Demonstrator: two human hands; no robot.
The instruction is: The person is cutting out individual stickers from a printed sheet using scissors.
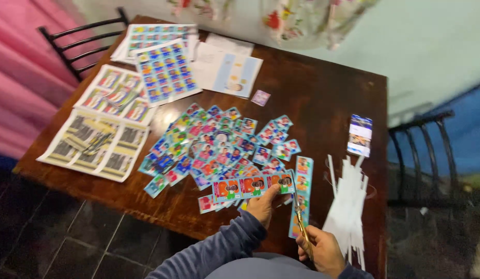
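Observation:
My left hand (262, 204) pinches a printed strip of colourful picture stickers (250, 186) by its right end, just above the near table edge. My right hand (322, 251) grips a pair of scissors (300, 222) whose blades point up toward that strip. A second, vertical strip of stickers (302, 191) lies under the scissors. A heap of several cut colourful stickers (219, 147) spreads across the middle of the brown wooden table (312, 98).
White paper offcuts (347, 204) are piled at the right. A small stack of cards (360, 135) lies beyond them. Uncut printed sheets (165, 72) and sheets (95, 144) cover the left and far side. Black chairs stand at the far left (74, 44) and right (431, 150).

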